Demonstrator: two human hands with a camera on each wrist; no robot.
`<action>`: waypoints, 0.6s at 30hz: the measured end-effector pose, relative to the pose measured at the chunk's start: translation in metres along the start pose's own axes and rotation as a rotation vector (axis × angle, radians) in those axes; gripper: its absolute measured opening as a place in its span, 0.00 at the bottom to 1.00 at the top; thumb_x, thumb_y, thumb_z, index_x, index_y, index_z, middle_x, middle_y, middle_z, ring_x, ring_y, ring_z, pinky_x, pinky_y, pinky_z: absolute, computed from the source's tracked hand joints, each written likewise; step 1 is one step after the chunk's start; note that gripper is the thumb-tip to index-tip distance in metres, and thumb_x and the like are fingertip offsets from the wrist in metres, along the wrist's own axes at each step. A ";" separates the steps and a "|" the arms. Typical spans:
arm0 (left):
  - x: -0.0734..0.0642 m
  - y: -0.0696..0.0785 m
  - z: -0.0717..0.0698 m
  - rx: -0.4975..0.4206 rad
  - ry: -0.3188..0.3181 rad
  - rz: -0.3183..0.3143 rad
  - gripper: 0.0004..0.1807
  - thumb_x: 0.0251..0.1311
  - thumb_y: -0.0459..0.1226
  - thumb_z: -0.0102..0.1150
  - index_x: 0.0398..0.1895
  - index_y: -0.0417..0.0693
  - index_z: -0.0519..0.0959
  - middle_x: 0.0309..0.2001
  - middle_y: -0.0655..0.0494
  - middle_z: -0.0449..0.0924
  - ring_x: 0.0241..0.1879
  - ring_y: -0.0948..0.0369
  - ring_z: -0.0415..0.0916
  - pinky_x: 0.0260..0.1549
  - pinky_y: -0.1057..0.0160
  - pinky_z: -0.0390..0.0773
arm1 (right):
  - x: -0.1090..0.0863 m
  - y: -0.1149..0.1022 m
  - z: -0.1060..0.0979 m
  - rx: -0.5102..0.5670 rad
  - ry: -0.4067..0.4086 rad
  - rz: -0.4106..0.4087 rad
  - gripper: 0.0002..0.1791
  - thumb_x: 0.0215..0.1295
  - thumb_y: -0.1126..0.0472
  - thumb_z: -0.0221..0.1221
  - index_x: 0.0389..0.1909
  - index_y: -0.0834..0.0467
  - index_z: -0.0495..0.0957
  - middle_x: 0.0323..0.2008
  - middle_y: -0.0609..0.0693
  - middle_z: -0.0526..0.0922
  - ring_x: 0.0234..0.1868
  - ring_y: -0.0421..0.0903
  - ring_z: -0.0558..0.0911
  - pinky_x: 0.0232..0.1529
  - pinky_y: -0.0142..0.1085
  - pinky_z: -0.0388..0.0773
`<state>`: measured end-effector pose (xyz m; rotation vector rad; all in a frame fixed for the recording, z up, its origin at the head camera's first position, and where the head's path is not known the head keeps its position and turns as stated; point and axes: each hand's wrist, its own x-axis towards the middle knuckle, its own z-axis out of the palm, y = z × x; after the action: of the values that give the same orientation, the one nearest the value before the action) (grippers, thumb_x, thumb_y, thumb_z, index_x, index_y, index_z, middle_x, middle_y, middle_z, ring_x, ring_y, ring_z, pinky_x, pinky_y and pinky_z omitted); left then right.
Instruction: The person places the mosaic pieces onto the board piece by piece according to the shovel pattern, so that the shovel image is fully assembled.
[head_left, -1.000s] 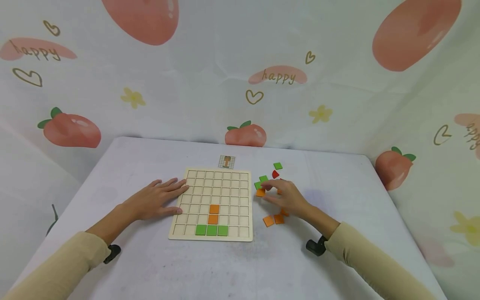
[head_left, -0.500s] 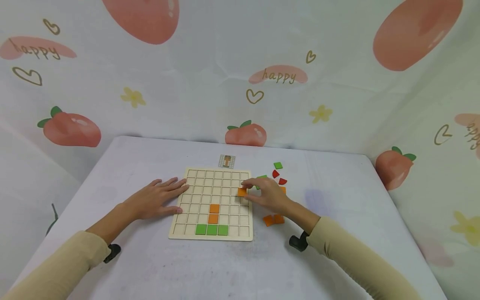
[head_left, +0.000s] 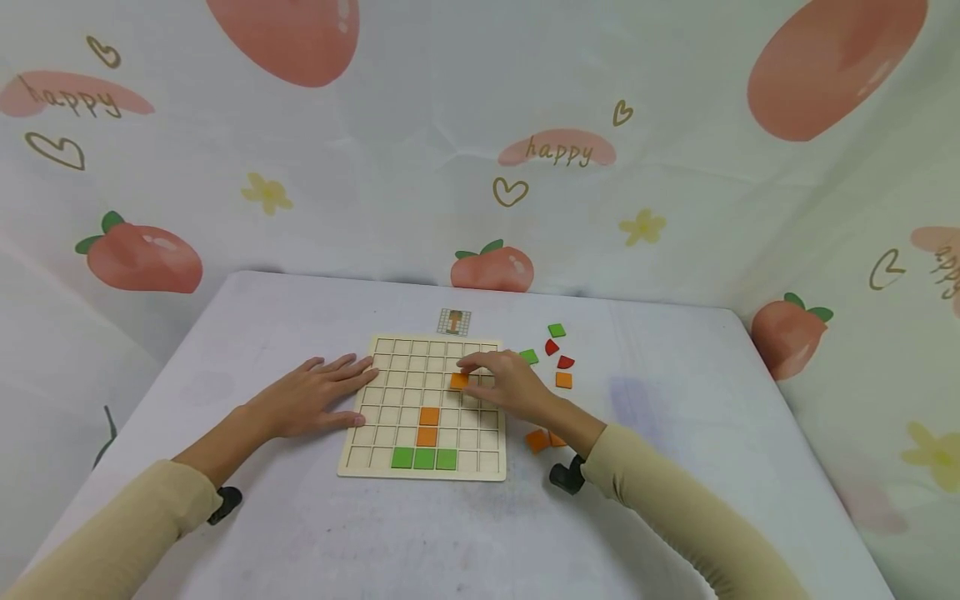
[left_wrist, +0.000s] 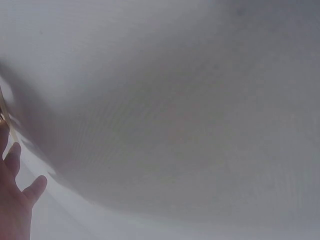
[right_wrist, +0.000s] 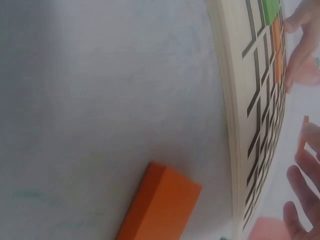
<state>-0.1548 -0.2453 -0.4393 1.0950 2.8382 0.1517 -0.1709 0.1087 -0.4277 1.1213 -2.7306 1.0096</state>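
Peach-printed cloth hangs behind the table, where the right hand pinches an orange tile in its grip and the left hand rests, fingers spread, on the left edge of the gridded board. Only the right wrist view plainly shows the tile held clear above the board.

On the pale wooden grid board, three green square tiles lie midway along the near row, two orange square tiles behind their middle. The left hand rests on its left edge; over its right half, the right hand holds another orange square. Behind it, a grid-printed card; right, red quarter-rounds.
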 end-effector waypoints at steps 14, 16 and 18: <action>0.001 -0.001 0.002 -0.006 -0.001 0.000 0.43 0.66 0.65 0.49 0.77 0.51 0.60 0.76 0.52 0.58 0.74 0.46 0.56 0.65 0.35 0.60 | 0.014 -0.007 0.019 0.056 -0.050 0.003 0.21 0.60 0.62 0.70 0.53 0.62 0.81 0.44 0.51 0.88 0.47 0.46 0.85 0.52 0.40 0.79; 0.001 -0.001 0.002 -0.009 -0.004 -0.004 0.44 0.66 0.65 0.48 0.77 0.52 0.60 0.76 0.52 0.57 0.74 0.46 0.56 0.65 0.35 0.59 | 0.015 -0.008 0.021 0.056 -0.067 0.019 0.20 0.61 0.61 0.69 0.53 0.61 0.81 0.44 0.50 0.87 0.47 0.46 0.85 0.53 0.40 0.78; 0.001 -0.001 0.002 -0.012 -0.004 -0.006 0.43 0.66 0.66 0.48 0.77 0.52 0.60 0.76 0.52 0.57 0.74 0.46 0.56 0.65 0.35 0.59 | 0.016 -0.010 0.023 0.052 -0.085 0.034 0.19 0.62 0.61 0.69 0.53 0.60 0.81 0.45 0.50 0.87 0.47 0.45 0.85 0.54 0.40 0.77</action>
<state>-0.1559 -0.2457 -0.4415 1.0827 2.8332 0.1649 -0.1713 0.0806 -0.4361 1.1544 -2.8140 1.0682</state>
